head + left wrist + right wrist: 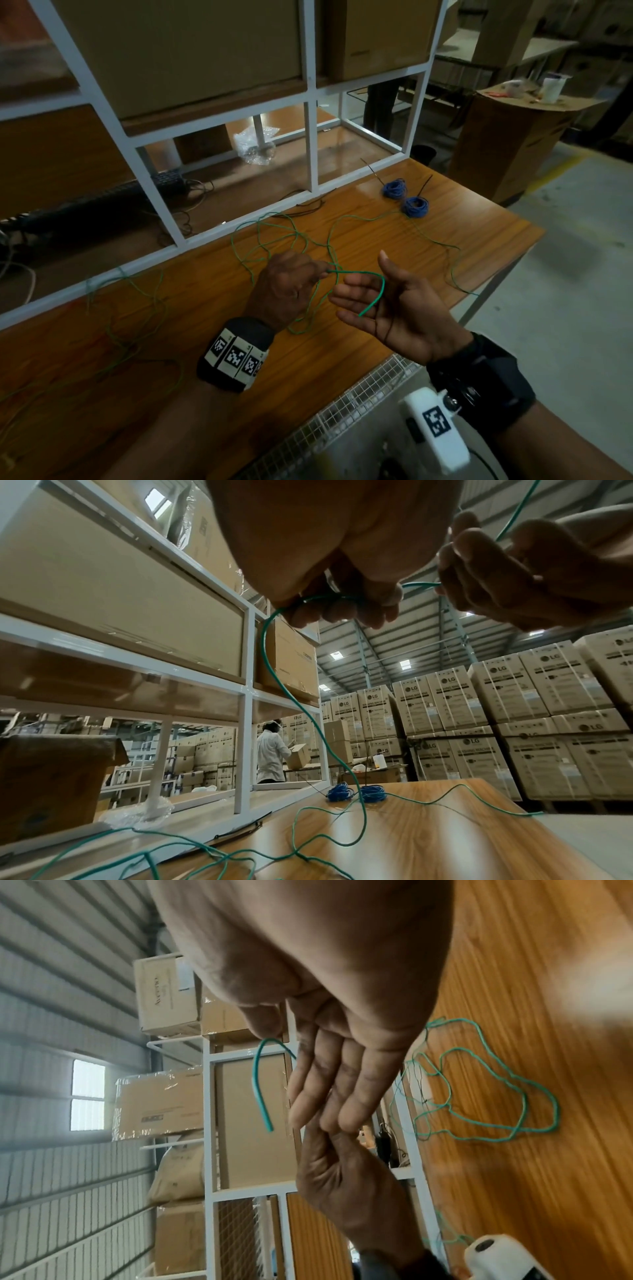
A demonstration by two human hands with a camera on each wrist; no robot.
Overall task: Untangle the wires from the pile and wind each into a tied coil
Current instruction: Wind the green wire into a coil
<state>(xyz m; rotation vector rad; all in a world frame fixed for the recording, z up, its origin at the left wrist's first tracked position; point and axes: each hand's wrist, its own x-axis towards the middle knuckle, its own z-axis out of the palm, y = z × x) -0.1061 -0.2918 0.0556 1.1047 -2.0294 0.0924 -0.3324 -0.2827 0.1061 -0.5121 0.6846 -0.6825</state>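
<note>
A long green wire [294,236] lies in loose tangled loops over the wooden table [462,219]. My left hand [291,284] is raised above the table and pinches the green wire [274,669] near its end. The free end [375,294] arches over the palm of my right hand [383,308], which is held flat, palm up, fingers straight, just right of the left hand. The wire end [260,1085] shows beside my right fingers [329,1085]. Two tied blue coils [406,198] sit at the far right of the table, also as blue coils [356,794].
A white metal shelf frame [311,137] with cardboard boxes stands behind the table. More green wire [130,329] trails over the left side. Black ties [310,202] lie by the frame. A wire mesh panel [342,411] runs along the near edge. A person in white [272,753] stands far off.
</note>
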